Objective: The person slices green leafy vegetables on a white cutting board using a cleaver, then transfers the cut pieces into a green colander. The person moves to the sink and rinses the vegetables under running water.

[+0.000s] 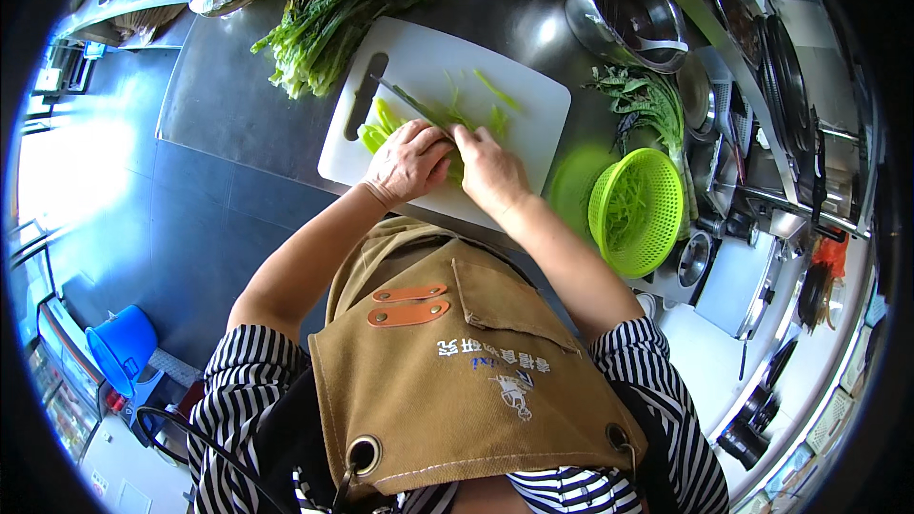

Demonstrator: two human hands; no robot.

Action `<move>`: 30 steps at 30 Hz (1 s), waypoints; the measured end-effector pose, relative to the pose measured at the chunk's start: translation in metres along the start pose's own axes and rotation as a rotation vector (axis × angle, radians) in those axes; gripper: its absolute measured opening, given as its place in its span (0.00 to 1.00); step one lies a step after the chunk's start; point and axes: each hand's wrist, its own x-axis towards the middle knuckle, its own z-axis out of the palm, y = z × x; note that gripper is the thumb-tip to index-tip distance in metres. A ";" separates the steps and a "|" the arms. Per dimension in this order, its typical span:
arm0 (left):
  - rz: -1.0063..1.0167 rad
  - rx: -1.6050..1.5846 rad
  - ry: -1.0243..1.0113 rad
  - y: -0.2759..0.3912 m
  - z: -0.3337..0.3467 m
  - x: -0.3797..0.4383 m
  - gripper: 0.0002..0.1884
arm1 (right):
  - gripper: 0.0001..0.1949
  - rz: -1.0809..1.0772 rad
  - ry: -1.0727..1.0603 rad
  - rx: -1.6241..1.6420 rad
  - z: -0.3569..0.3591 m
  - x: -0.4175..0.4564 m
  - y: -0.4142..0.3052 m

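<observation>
On a white plastic cutting board (532,103) with a slot handle lie pale green stalk pieces (378,127) and thin green shreds (496,89). My left hand (410,160), fingers curled, holds the stalks down near the board's middle. Right beside it, my right hand (493,168) grips a kitchen knife (410,101), whose blade points to the far left across the stalks. The knife's handle is hidden within my fingers. To the right, a lime-green plastic colander (668,210) holds more green shreds (628,203).
A bunch of leafy greens (314,50) lies beyond the board's left corner, with more leafy greens (653,100) at right. A steel pot (589,11) stands at the back right of the steel counter (235,86). A blue bucket (132,350) is at lower left.
</observation>
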 end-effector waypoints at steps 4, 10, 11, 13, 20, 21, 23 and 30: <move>-0.055 -0.004 0.012 -0.002 0.002 -0.009 0.16 | 0.17 -0.115 0.138 0.219 -0.003 0.009 0.023; -0.036 0.004 0.058 -0.001 0.002 -0.004 0.14 | 0.25 0.040 -0.135 -0.101 -0.022 -0.048 0.021; -0.024 -0.006 0.073 -0.001 0.003 -0.004 0.14 | 0.25 0.015 -0.107 -0.087 -0.011 -0.040 0.022; -0.053 -0.016 0.047 -0.002 0.007 -0.007 0.15 | 0.25 -0.042 -0.046 -0.062 0.000 -0.013 0.014; -0.046 0.010 0.049 -0.002 0.002 -0.005 0.16 | 0.26 -0.023 -0.106 -0.039 -0.014 -0.031 0.018; -0.045 0.002 0.071 -0.001 0.003 -0.004 0.16 | 0.26 -0.013 -0.100 -0.041 -0.011 -0.026 0.015; -0.049 0.000 0.044 -0.001 0.005 -0.005 0.16 | 0.27 -0.024 -0.085 -0.052 -0.008 -0.010 0.010; -0.058 0.030 0.021 -0.001 0.005 -0.007 0.14 | 0.25 0.028 -0.157 -0.023 -0.017 -0.031 0.014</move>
